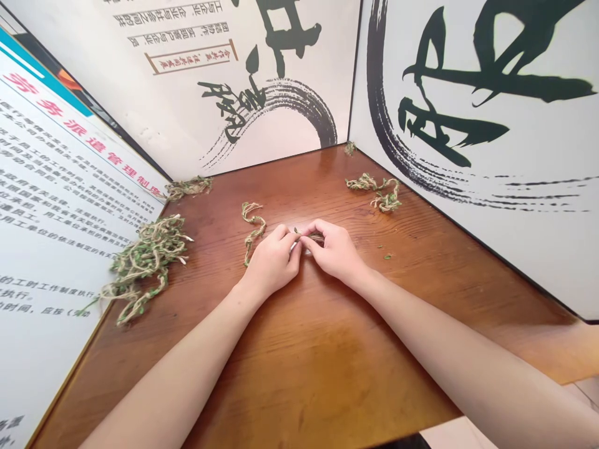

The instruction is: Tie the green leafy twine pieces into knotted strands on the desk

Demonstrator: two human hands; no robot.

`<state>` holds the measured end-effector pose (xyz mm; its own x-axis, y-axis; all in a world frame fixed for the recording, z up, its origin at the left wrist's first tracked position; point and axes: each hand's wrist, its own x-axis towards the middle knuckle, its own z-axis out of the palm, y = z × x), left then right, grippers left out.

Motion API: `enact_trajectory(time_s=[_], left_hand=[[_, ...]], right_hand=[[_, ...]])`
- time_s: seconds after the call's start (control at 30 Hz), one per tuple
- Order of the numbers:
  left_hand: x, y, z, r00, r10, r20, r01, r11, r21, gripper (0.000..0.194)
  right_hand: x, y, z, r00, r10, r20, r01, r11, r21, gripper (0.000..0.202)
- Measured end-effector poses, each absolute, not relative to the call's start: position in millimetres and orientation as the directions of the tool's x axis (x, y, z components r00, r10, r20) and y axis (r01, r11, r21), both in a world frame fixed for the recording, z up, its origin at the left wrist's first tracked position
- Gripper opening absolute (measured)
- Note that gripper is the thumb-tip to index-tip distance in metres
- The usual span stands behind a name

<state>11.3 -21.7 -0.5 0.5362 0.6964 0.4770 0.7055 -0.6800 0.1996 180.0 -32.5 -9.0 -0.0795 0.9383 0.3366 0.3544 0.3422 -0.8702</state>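
Note:
Both hands meet over the middle of the wooden table [290, 349]. My left hand [275, 260] is closed, its thumb and fingers pinching a green and tan twine [317, 237]. The same twine runs into my right hand [334, 251], which is closed on it with thumb and forefinger. Fingers hide much of the held part. Just behind my left hand, a wavy length of leafy twine [254, 219] lies on the table. Farther left is a large tangled heap of the same twine [147, 259].
Another loose twine bunch [386, 198] lies at the back right, and a smaller one [189, 187] at the back left. Small green scraps [387, 256] lie right of my hands. White panels with dark lettering [299, 134] stand along the table's back and sides.

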Motion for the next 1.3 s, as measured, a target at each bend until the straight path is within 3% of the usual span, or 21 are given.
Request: enact_trajectory(time_s=[0.17,0.37,0.6,0.7,0.9,1.17,1.23,1.3], left_hand=[[10,-19,-3,0.555,0.725,0.409,0.722,-0.663,0.196,0.027],[9,-14,3,0.538,0.735,0.414,0.528,-0.676,0.514,0.027],[7,-7,1,0.387,0.869,0.308,0.468,-0.473,0.747,0.034],[8,-6,1,0.36,0.889,0.284,0.434,-0.429,0.793,0.033],[8,-9,7,0.38,0.897,0.224,0.38,-0.373,0.847,0.034],[8,-11,2,0.27,0.951,0.154,0.338,-0.243,0.909,0.038],[8,-12,0,0.239,0.951,0.194,0.312,-0.265,0.912,0.042],[8,-12,-2,0.261,0.917,0.303,0.37,-0.384,0.846,0.033]], right_hand=[[184,-29,-11,-0.052,0.928,0.369,0.269,0.369,-0.89,0.008],[186,-24,-13,-0.036,0.924,0.381,0.246,0.378,-0.892,0.009],[179,-26,-13,-0.129,0.908,0.398,0.209,0.417,-0.885,0.021],[178,-27,-15,-0.159,0.922,0.352,0.216,0.381,-0.899,0.021],[176,-24,-19,-0.141,0.962,0.234,0.059,0.244,-0.968,0.011],[172,-30,-11,-0.036,0.962,0.269,0.218,0.271,-0.938,0.011],[171,-31,-10,-0.032,0.965,0.259,0.268,0.258,-0.928,0.011],[172,-30,-10,-0.053,0.966,0.253,0.296,0.257,-0.92,0.012]])
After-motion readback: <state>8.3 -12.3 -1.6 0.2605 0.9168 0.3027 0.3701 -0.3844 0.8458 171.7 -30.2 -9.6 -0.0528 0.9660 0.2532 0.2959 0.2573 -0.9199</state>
